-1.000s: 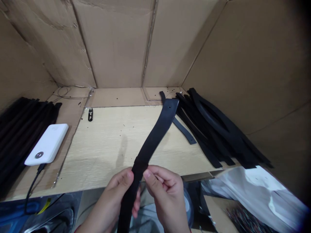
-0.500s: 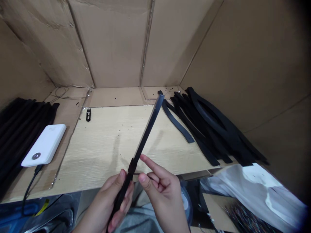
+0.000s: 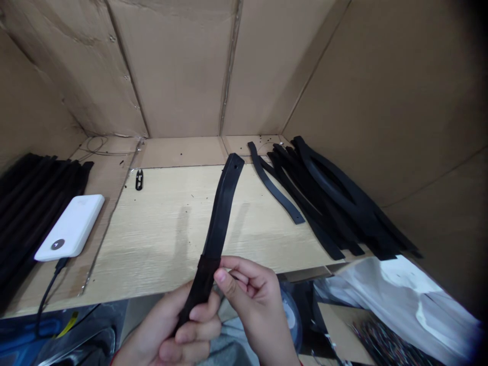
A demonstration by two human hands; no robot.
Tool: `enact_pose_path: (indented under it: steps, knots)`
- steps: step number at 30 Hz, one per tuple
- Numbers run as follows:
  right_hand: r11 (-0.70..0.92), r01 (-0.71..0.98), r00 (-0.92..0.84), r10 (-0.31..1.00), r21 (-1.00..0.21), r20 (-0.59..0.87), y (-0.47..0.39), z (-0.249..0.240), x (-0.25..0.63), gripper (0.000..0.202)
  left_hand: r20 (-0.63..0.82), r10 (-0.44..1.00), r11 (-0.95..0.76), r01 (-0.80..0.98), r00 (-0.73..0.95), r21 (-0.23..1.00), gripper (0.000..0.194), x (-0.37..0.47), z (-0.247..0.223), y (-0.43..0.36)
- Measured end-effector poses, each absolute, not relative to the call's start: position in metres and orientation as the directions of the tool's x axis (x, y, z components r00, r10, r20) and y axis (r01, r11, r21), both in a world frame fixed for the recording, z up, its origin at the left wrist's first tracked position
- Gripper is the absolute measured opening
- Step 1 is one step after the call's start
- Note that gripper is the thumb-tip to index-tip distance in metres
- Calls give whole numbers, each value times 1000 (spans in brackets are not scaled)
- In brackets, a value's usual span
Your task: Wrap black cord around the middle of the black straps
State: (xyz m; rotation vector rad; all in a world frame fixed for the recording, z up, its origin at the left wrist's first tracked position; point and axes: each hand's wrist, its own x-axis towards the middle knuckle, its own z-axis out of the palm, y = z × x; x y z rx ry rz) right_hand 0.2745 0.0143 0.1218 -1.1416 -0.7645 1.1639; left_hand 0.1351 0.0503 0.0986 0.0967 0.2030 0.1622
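Note:
My left hand (image 3: 190,325) is wrapped around a black fabric sleeve (image 3: 204,277), which covers the lower part of a flat black strip (image 3: 223,208). The bare part of the strip rises up and away over the board, slightly curved, with a small hole near its far end. At the sleeve's upper right edge, the thumb and forefinger of my right hand (image 3: 253,295) pinch the fabric. The strip's lower end is hidden in the sleeve and my left hand.
Black strips (image 3: 324,203) lie piled at the right, with one curved strip (image 3: 276,190) beside them. Black fabric pieces (image 3: 34,203) are stacked at the left by a white power bank (image 3: 72,226) with a cable. Thread snips (image 3: 139,180) lie on the wooden board (image 3: 152,229). Cardboard walls (image 3: 183,66) surround it.
The strip has turned from edge-on to show its broad face, and its far end has shifted left. My right forefinger and thumb have closed on the sleeve's edge.

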Motion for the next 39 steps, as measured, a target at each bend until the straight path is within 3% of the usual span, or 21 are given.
enact_pose_path:
  steps: [3,5,8,11,14,22,28,39]
  knots:
    - [15,-316,329,940,-949,-95,14,116,273,13,-126,155,985,-143,980,97,37,138,95,52]
    - [29,-326,376,921,-945,-102,14,115,270,16,-130,208,968,-185,969,168,48,139,96,50]
    - [8,-315,414,901,-949,-130,15,118,264,21,-265,398,863,-259,879,434,58,140,102,45]
    - [-60,-313,394,900,-948,-187,14,125,258,22,-372,639,635,-189,673,749,45,144,109,41]
    - [-92,-332,356,909,-939,-215,14,127,258,21,-358,771,470,-92,526,878,41,148,110,39]
    - [-102,-377,191,964,-921,-185,16,118,279,16,-425,716,590,-155,554,793,41,144,106,37]
    - [-50,-385,203,969,-922,-138,14,114,280,17,-417,734,585,-187,536,789,43,147,105,38]
    - [-88,-429,184,966,-899,-183,13,116,279,16,-413,726,586,-181,549,790,41,145,109,37]
